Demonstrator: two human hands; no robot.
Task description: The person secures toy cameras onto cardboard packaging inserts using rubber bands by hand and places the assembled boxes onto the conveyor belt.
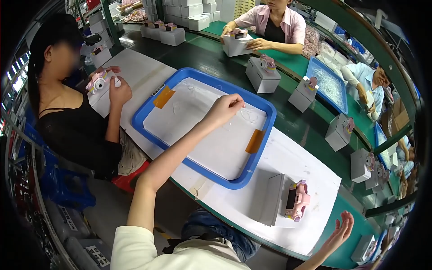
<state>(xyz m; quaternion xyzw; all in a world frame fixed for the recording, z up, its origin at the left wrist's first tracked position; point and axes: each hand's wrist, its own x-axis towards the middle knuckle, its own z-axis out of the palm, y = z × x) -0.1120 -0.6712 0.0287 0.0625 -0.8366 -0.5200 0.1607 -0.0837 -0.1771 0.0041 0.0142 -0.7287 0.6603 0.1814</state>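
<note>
My left hand [225, 110] is over the blue tray [192, 72], its fingers pinched together; whatever they hold, if anything, is too small to make out. Several thin, clear loops [249, 116] lie on the tray's white lining near that hand. On the white board at the lower right, a pink toy camera [297, 200] with purple corners and a dark screen sits against a white box [273, 200]. My right hand [340, 229] is to the right of the toy camera, apart from it, fingers spread and holding nothing.
A conveyor belt [297, 130] runs past the tray, carrying several white boxes [263, 75] topped with toy cameras. At left a person [74, 90] holds a toy camera and box. Across the belt another person [274, 27] handles a box. A second blue tray [344, 105] stands beyond.
</note>
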